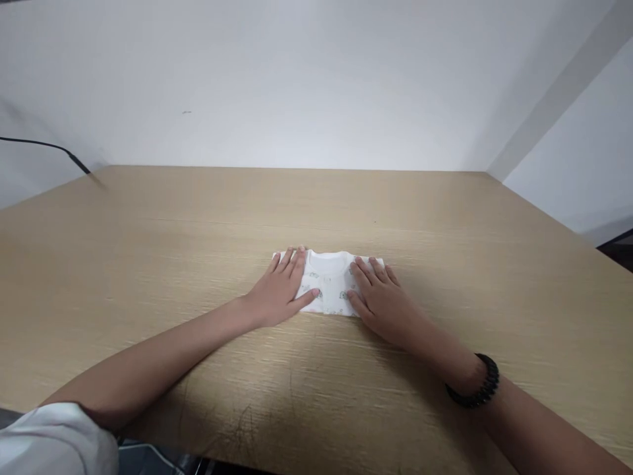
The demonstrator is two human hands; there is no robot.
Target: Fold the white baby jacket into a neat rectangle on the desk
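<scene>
A small white shirt [330, 284] with a faint printed pattern lies folded into a compact rectangle on the table, its round neckline at the far edge. My left hand [283, 287] rests flat on its left side, fingers stretched out and the thumb pointing toward the middle. On the right side my right hand [378, 297] presses down with fingers spread. Both palms cover the shirt's outer parts, so the left and right edges are partly hidden. A black coiled band circles my right wrist.
The light wooden table [198, 231] reaches back to a white wall [316, 86]. A black cable [54, 146] hangs at the far left, by the table's edge. Some dark object [618, 251] shows beyond the right edge.
</scene>
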